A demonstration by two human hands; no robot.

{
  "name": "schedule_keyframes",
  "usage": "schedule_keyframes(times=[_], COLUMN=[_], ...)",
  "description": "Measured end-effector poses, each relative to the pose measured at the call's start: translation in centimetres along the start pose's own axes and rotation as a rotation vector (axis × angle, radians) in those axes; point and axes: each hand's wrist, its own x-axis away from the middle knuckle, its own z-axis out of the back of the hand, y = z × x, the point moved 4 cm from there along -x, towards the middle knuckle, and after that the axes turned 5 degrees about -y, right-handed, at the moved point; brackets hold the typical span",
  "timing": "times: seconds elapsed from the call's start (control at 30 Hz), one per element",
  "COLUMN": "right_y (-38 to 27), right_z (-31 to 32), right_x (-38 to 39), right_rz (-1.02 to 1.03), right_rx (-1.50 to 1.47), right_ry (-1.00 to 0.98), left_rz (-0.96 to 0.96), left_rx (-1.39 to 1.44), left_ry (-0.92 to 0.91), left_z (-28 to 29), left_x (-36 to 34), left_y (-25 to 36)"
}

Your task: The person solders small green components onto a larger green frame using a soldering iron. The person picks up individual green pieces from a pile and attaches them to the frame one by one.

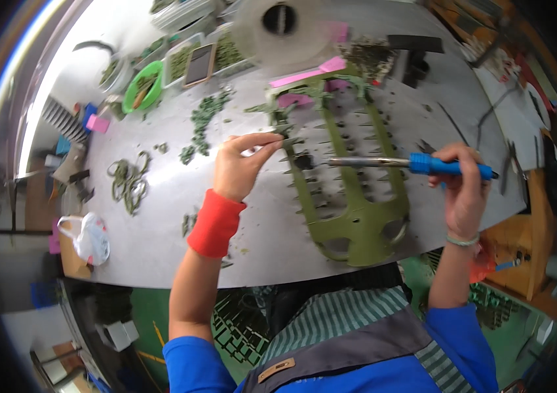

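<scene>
My left hand (239,167), with a red band on the wrist, pinches a small green piece (286,140) between thumb and fingertips. It is held at the left bar of a large olive-green frame (357,229). This frame lies on the metal table and has long parallel bars lined with small pointed spikes. In my right hand (465,190) is a soldering iron (422,164) with a blue handle and a metal barrel. Its barrel points left, above the frame's bars; whether the tip touches anything I cannot tell.
Loose green pieces (205,121) and a pile of green loops (128,183) lie left on the table (160,255). Behind are a green bowl (144,87), bins of green pieces, a phone (200,65), a translucent spool (285,39) and pink strips (308,73). A white bag (88,239) sits left.
</scene>
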Motion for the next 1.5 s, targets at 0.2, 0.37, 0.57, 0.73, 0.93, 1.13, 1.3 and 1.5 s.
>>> schedule_keyframes(times=[0.2,0.37,0.57,0.73,0.93,1.13,1.3,1.5], right_y=[-0.9,-0.6,-0.9,-1.6,-1.5,-0.3,1.3,2.2], right_z=[1.0,0.5,-0.1,0.3,0.6,0.4,0.5,0.1], right_x=[1.0,1.2,1.4,1.9,1.8,1.1,0.6,0.2], right_rz=[-0.030,-0.048,-0.053,-0.015,-0.002,-0.020,-0.050,-0.093], right_rx=[0.017,0.037,0.025,0.041,0.028,0.010,-0.062,-0.088], right_ry=[0.041,0.032,-0.004,0.016,0.031,0.052,0.067,0.081], left_rz=[0.238,0.533,0.301,0.404,0.265,0.048,0.061,0.043], left_rx=[0.405,-0.324,-0.563,0.032,0.550,0.283,0.145,0.029], left_ry=[0.259,0.121,0.140,0.189,0.000,0.051,0.032,0.027], left_z=[7.1,8.5,5.0,4.5,1.9,-0.1,-1.2,-1.3], left_x=[4.6,13.0,15.1,13.9,8.3,3.5,2.0,1.5], left_y=[-3.3,-6.6,-6.2,-6.5,0.0,2.3,1.1,1.7])
